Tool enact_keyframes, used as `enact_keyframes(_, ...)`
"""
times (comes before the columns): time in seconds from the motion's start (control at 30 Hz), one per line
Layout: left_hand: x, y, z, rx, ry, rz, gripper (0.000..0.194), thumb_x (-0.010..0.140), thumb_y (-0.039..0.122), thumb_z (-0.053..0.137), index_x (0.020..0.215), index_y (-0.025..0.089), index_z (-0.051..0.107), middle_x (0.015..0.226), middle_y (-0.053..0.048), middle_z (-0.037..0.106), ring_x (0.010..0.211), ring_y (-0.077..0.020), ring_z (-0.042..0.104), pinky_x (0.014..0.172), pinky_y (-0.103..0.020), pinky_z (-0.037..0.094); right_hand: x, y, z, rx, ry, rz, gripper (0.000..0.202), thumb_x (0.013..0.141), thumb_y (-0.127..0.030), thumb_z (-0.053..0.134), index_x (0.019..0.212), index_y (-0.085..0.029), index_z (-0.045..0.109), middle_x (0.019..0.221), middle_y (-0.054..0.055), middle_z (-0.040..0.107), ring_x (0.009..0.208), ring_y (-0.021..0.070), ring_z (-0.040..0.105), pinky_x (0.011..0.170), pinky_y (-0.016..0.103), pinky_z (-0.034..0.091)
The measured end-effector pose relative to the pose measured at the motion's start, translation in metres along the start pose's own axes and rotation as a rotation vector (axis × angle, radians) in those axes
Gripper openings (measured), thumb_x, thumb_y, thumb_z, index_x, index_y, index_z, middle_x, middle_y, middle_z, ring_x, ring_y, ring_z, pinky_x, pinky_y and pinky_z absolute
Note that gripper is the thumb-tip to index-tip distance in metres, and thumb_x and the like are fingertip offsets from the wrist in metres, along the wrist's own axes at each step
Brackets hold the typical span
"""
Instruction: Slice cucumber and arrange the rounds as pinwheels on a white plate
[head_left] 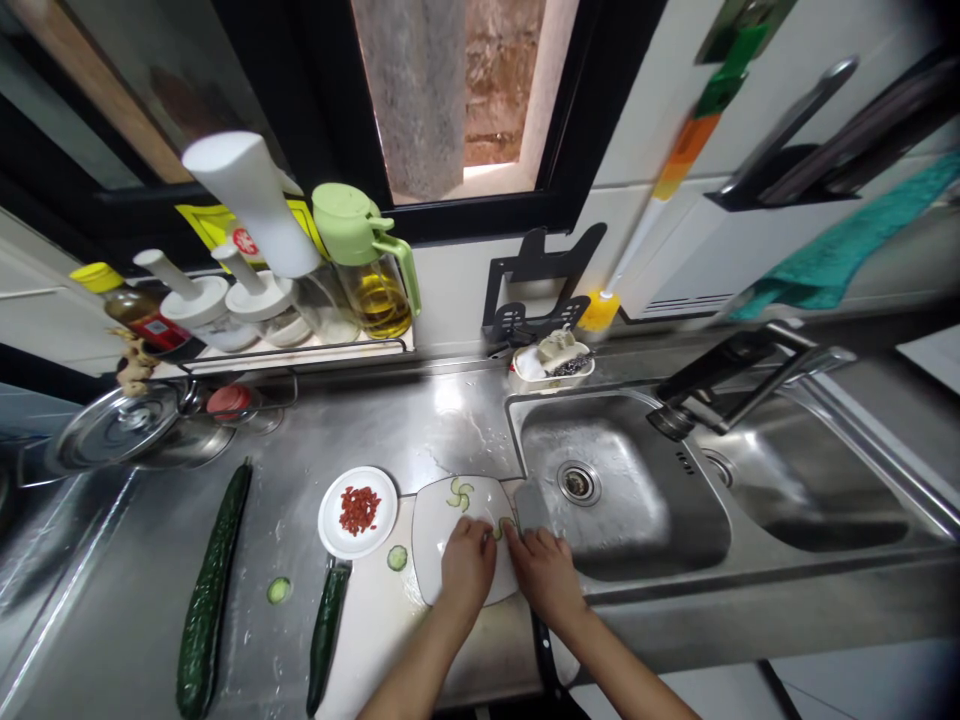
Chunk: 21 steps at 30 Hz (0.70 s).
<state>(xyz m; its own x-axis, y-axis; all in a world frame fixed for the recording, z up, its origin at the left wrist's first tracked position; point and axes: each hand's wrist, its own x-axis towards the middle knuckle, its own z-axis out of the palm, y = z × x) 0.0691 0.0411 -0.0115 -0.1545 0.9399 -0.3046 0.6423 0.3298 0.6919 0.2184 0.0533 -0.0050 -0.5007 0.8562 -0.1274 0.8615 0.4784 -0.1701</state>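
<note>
A white square plate [431, 540] lies on a cutting board [375, 640]. Thin cucumber slices form a small pinwheel [460, 493] near its far edge. My left hand [469, 562] is over the plate, fingers curled and pinched at a cucumber slice [502, 526] near the plate's right side. From the right, my right hand [546, 572] meets the same slice with its fingertips closed on it; the fingers partly hide it. A black knife handle [546, 645] shows beside my right wrist. Left of the plate lie a cucumber round [397, 558] and a cut cucumber [328, 630].
A white dish [330, 510] holds chopped red pieces. A whole cucumber [214, 590] and another round [279, 590] lie on the steel counter. The double sink [622, 560] and faucet [720, 380] are at right. A shelf at back left holds an oil jug [367, 260] and seasoning jars.
</note>
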Motion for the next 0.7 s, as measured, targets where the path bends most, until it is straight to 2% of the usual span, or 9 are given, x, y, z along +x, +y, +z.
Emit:
enact_keyframes(0.33, 0.001, -0.001, -0.001, 0.031, -0.016, 0.001, 0.022, 0.082, 0.017, 0.047, 0.092, 0.019, 0.066, 0.091, -0.006, 0.06, 0.088, -0.0168, 0.057, 0.081, -0.027, 0.043, 0.001, 0.0, -0.001, -0.087, -0.043, 0.011, 0.041, 0.088, -0.015, 0.045, 0.129, -0.021, 0.049, 0.089, 0.008, 0.065, 0.09, 0.0234, 0.052, 0.071, 0.036, 0.029)
enact_keyframes(0.53, 0.0, -0.002, 0.0, 0.019, 0.012, 0.025, 0.023, 0.082, 0.017, 0.047, 0.093, 0.019, 0.066, 0.091, -0.007, 0.061, 0.087, -0.0176, 0.058, 0.08, -0.029, 0.045, 0.003, -0.002, -0.007, -0.059, -0.031, 0.006, 0.039, 0.088, -0.016, 0.048, 0.127, -0.019, 0.051, 0.089, 0.007, 0.066, 0.09, 0.0235, 0.053, 0.07, 0.035, 0.028)
enact_keyframes(0.7, -0.013, -0.014, -0.018, -0.077, 0.123, 0.129, 0.026, 0.082, 0.017, 0.045, 0.097, 0.018, 0.066, 0.096, -0.008, 0.064, 0.09, -0.0174, 0.06, 0.082, -0.03, 0.047, 0.002, 0.0, -0.009, -0.019, 0.01, 0.022, 0.036, 0.088, -0.017, 0.049, 0.123, -0.021, 0.054, 0.087, 0.007, 0.067, 0.089, 0.0233, 0.054, 0.069, 0.034, 0.028)
